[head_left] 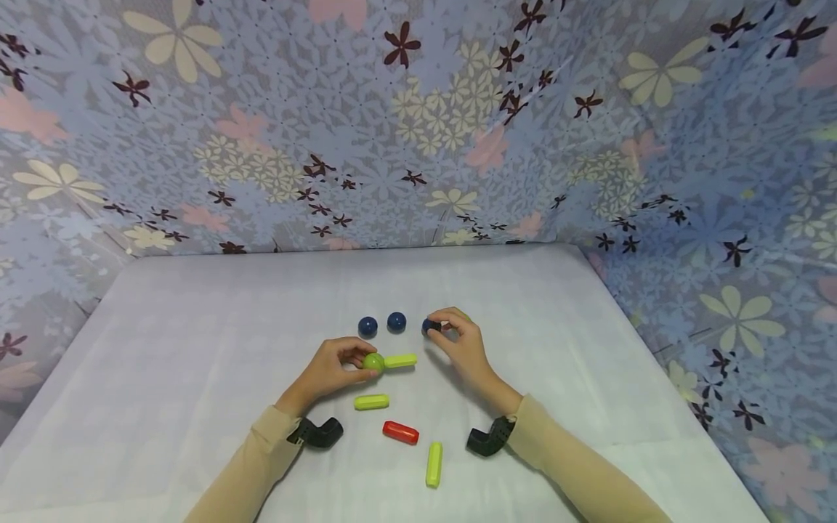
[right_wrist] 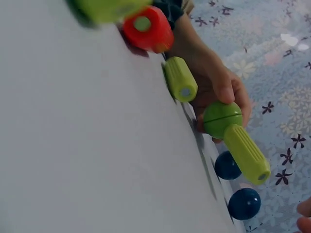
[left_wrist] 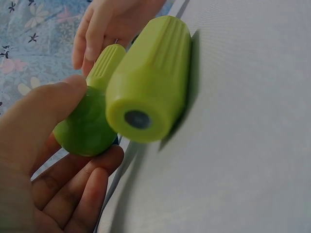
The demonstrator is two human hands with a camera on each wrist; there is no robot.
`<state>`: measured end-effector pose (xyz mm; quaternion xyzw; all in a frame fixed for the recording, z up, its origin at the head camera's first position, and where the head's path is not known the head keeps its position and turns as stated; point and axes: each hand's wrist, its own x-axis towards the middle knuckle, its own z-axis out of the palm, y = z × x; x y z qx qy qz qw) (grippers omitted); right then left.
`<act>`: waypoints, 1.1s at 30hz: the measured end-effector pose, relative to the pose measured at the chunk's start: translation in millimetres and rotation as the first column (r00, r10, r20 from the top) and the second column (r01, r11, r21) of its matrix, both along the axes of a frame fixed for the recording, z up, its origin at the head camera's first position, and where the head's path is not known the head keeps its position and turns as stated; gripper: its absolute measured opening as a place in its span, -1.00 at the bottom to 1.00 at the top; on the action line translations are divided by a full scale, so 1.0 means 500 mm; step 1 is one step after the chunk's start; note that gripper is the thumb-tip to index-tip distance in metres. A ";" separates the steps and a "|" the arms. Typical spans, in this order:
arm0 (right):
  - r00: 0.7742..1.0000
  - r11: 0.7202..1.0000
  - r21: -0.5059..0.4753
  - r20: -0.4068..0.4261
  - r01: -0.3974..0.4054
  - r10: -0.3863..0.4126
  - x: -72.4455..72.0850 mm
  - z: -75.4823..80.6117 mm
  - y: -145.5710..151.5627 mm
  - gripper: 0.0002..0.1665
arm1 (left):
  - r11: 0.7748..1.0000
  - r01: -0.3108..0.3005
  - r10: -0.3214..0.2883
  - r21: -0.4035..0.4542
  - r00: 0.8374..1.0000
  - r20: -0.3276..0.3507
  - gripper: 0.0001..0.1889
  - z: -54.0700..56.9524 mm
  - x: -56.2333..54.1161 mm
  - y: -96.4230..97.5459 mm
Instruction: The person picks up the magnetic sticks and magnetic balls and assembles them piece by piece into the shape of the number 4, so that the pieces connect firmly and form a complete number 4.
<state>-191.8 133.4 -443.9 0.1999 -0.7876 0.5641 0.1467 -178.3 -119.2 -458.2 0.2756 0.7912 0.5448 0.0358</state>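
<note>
My left hand [head_left: 332, 367] holds a green ball [head_left: 373, 362] between thumb and fingers. From the ball's right side a lime-green ribbed stick [head_left: 400, 360] sticks out, joined end-on to it; a silvery disc shows in its free end in the right wrist view. Farther right, my right hand [head_left: 466, 352] pinches a dark blue ball [head_left: 429, 326] between thumb and fingertips. Only a bit of the right hand's fingers [right_wrist: 304, 221] enters the right wrist view, and the ball it pinches is out of that frame.
Two more dark blue balls [head_left: 368, 327] lie beyond the left hand. Nearer lie a lime stick [head_left: 371, 402], a red stick [head_left: 400, 433] and another lime stick [head_left: 434, 465] on the white-covered table [head_left: 196, 327]. Flowered cloth [head_left: 366, 145] rises behind.
</note>
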 end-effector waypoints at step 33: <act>0.994 0.989 0.150 0.104 -0.001 -0.014 -0.054 -0.089 0.004 -0.58 | 1.000 -0.001 0.001 -0.003 1.000 0.013 -0.66 0.000 -0.001 0.000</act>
